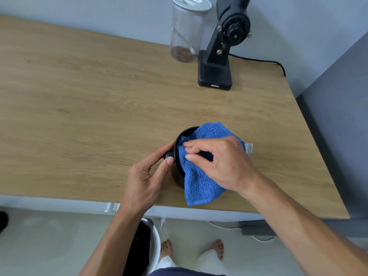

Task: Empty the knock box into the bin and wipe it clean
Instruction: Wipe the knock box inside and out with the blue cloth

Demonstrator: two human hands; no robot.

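Note:
A round black knock box (184, 134) stands on the wooden table (99, 116) near its front edge. A blue terry cloth (199, 182) is draped over the box, partly pushed inside it and hanging down its front. My left hand (147, 176) grips the box's left side, thumb on the black bar end. Pressing the cloth into the box from above is my right hand (223, 162), fingers pinching the fabric. The inside of the box is mostly hidden. A white bin (154, 244) with a black liner stands on the floor below the table edge, partly behind my left forearm.
A black coffee grinder (219, 56) with a cable stands at the back of the table, a clear lidded jar (187, 32) to its left. A grey wall runs along the table's right end. White cables and my bare feet are on the floor.

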